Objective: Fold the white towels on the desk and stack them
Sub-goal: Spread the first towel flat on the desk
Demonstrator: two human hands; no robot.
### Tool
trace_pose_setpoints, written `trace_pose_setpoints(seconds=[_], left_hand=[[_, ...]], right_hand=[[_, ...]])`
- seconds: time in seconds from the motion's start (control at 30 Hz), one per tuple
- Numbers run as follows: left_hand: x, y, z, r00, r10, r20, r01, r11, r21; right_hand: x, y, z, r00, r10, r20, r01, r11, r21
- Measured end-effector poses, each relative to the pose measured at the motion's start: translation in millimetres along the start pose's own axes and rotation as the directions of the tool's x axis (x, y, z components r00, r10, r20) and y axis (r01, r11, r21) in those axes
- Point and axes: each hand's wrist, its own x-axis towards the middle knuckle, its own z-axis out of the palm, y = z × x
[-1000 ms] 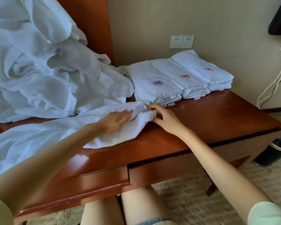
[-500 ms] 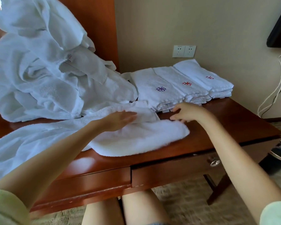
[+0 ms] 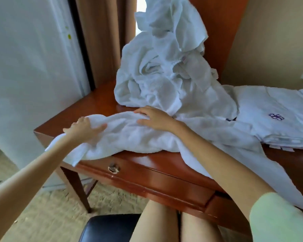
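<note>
Left grip (image 3: 85, 128), right grip (image 3: 156, 117) flat on towel (image 3: 128, 138)

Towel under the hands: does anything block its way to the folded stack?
Nothing visible. The left hand and right hand lie on the towel, whose end reaches the stack. The stack's top is bare; the pile sits behind, off the path.

Desk (image 3: 164, 165) ran L to R across mid frame. Spread towel (image 3: 129, 138) lay along its front edge, w/ L end hanging off near the L corner and R end draping over the front. L hand (image 3: 84, 127) rested on towel's L end, R hand (image 3: 154, 117) on it further R, hands apart. Unfolded heap (image 3: 156, 81) sat behind the towel, touching it. Folded stack (image 3: 273, 119) lay R of heap. Drawer knob (image 3: 113, 168) sat in desk front, below towel. Chair seat (image 3: 108, 227) was in front of desk, lower.
</note>
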Motion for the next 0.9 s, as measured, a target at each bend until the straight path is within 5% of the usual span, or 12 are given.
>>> trace_pose_setpoints(seconds=[0.2, 0.37, 0.47, 0.5, 0.57, 0.63, 0.7, 0.77, 0.83, 0.9], left_hand=[[1.4, -43.6, -25.5, 0.992, 0.053, 0.115, -0.042, 0.994, -0.098], [3.9, -57.7, -27.0, 0.932, 0.243, 0.268, -0.295, 0.939, 0.176], [6.3, -62.7, -34.6, 0.831, 0.467, 0.302, -0.45, 0.884, -0.126], [9.2, -68.0, -43.7, 0.793, 0.485, 0.369, -0.389, 0.869, -0.307], [18.9, -79.9, -65.8, 0.664, 0.457, 0.592, -0.025, 0.805, -0.592], [33.1, -83.6, -80.4, 0.582, 0.364, 0.727, 0.237, 0.779, -0.58], [57.4, -76.0, -82.1, 0.787, 0.112, 0.606, 0.166, 0.909, -0.382], [73.7, -64.8, -77.0, 0.967, -0.05, 0.25, 0.093, 0.982, -0.163], [82.2, -58.0, -70.3, 0.995, 0.025, 0.098, -0.013, 0.992, -0.123], [79.1, -56.0, -61.1, 0.986, 0.075, 0.149, -0.043, 0.977, -0.209]], right_hand=[[66.3, -33.0, 26.4, 0.975, 0.021, 0.222, -0.001, 0.996, -0.089], [87.1, -45.0, 34.2, 0.97, -0.085, 0.226, 0.108, 0.99, -0.091], [87.8, -44.3, 15.4, 0.903, -0.143, 0.405, 0.095, 0.986, 0.136], [86.5, -45.2, 5.4, 0.853, -0.13, 0.505, 0.027, 0.978, 0.205], [87.8, -44.7, -13.3, 0.764, -0.069, 0.641, -0.126, 0.959, 0.254], [96.1, -41.9, -23.4, 0.764, -0.052, 0.644, -0.159, 0.951, 0.266], [107.4, -39.9, -21.8, 0.863, -0.031, 0.505, -0.097, 0.97, 0.225], [121.6, -33.3, -9.7, 0.952, 0.012, 0.306, -0.038, 0.996, 0.078], [132.4, -22.2, 8.6, 0.991, 0.061, 0.118, -0.059, 0.998, -0.023], [135.0, -12.1, 24.1, 0.991, 0.132, -0.012, -0.132, 0.991, 0.018]])
